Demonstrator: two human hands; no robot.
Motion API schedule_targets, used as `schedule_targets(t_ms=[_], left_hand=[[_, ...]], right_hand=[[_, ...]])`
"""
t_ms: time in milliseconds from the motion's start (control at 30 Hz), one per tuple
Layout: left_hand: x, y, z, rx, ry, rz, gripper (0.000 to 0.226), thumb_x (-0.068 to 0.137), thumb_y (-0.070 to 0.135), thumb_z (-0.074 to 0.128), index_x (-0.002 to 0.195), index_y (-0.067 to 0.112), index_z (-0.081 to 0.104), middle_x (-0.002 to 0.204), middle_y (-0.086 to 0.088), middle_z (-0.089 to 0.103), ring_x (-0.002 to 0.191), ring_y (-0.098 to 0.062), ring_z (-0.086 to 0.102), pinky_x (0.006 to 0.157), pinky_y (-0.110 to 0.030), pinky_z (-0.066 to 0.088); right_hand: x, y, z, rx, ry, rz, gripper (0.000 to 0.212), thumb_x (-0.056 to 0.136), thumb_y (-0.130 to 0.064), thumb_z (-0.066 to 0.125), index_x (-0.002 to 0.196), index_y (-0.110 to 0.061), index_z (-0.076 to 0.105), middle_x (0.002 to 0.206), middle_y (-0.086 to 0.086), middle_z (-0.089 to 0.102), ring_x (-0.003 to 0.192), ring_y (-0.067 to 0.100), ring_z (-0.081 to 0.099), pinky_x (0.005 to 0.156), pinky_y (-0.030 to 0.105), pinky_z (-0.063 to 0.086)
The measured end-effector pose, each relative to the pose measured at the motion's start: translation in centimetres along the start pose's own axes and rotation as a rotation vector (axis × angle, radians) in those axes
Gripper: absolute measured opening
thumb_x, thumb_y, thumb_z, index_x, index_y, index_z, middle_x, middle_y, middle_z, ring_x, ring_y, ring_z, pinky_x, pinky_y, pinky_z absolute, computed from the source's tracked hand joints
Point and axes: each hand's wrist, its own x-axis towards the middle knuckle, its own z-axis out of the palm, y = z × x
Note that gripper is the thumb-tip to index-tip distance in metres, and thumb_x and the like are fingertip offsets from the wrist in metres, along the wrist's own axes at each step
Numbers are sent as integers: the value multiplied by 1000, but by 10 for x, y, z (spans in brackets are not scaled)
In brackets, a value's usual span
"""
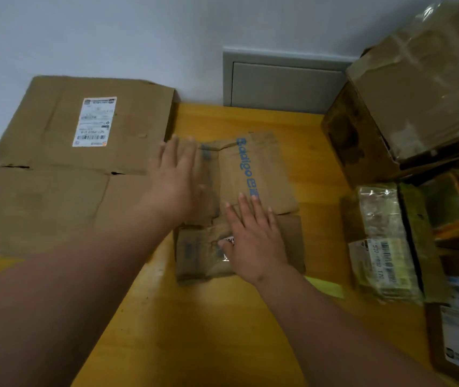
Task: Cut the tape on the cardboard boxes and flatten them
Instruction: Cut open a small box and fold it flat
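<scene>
Head view shows both hands pressing a small box [239,202] at table [292,127] centre: left hand [176,177] at ten o'clock, right hand [253,236] at five, fingers straight. Lean weight onto the creases until every flap lies level.

small brown blue-lettered box [253,177] lies flattened on yellow table [222,317].

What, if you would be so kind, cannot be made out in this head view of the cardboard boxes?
- Small flattened brown cardboard box with blue lettering: lettering partly covered by the right hand; the left hand is motion-blurred.
- White shipping label on the large flattened cardboard box: print too small.
- Tape-wrapped brown cardboard box: cut off by the right edge.
- Cutting tool: none visible.
</scene>
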Motion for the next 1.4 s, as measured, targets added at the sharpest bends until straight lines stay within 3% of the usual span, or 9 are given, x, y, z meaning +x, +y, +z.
schedule_targets(t_ms=[100,300,500,633,833,933,1000,1200,1400], left_hand=[[-32,-7,33,252,-114,290,67,99,50,20,158,23,4,166,-3,-6,152,-25,-10,120,-46,-6],[-45,-32,73,349,-201,228,71,88,66,-12,146,30,-31,153,9,-39,142,-15,-37,111,-42,-28],[-37,-41,82,288,-317,150,73,84,73,-7,130,38,-50,143,18,-52,134,-9,-47,107,-46,-32],[-30,-40,76,319,-383,122,83,77,81,-6,137,37,-44,142,19,-52,136,-11,-45,108,-50,-30],[-6,-33,60,465,-532,95,106,73,92,14,139,31,-42,142,13,-51,137,-16,-42,111,-54,-24],[-18,-22,58,466,-390,152,98,84,82,17,145,23,-33,152,6,-40,145,-23,-32,114,-53,-22],[-36,-23,61,445,-296,254,82,88,68,2,147,21,-30,156,1,-35,143,-22,-34,115,-51,-23],[-47,-43,72,378,-419,271,79,86,72,-5,141,27,-38,139,8,-55,129,-14,-51,116,-41,-23],[-44,-34,74,352,-430,229,72,87,66,-6,140,26,-37,143,6,-52,132,-16,-47,115,-41,-24]], right_hand=[[4,2,10,-32,-33,27,76,99,-58,29,156,-27,-9,162,-2,-24,147,19,-27,119,44,-14],[6,3,16,-52,-72,12,77,92,-70,6,145,-26,-28,155,-2,-39,140,17,-40,116,45,-22],[11,4,18,-76,-128,22,74,93,-71,2,144,-29,-31,150,-3,-46,138,17,-43,114,49,-24],[8,7,11,-183,-100,-32,80,92,-72,11,145,-27,-28,155,1,-40,142,20,-38,110,54,-28],[9,16,14,-109,-191,-47,80,83,-78,1,140,-35,-36,146,-7,-51,135,13,-47,111,55,-25],[9,16,15,-92,-205,-40,80,86,-78,7,140,-36,-35,145,-8,-53,133,12,-49,109,53,-29],[10,15,13,-77,-231,-29,81,87,-79,9,139,-36,-36,143,-9,-54,132,11,-50,108,53,-30],[5,4,5,-163,-112,-78,76,97,-65,18,148,-26,-23,153,1,-41,141,19,-38,109,55,-28],[-6,2,16,-55,-127,-160,63,104,-47,16,155,-25,-13,155,-6,-36,142,14,-36,115,44,-23]])
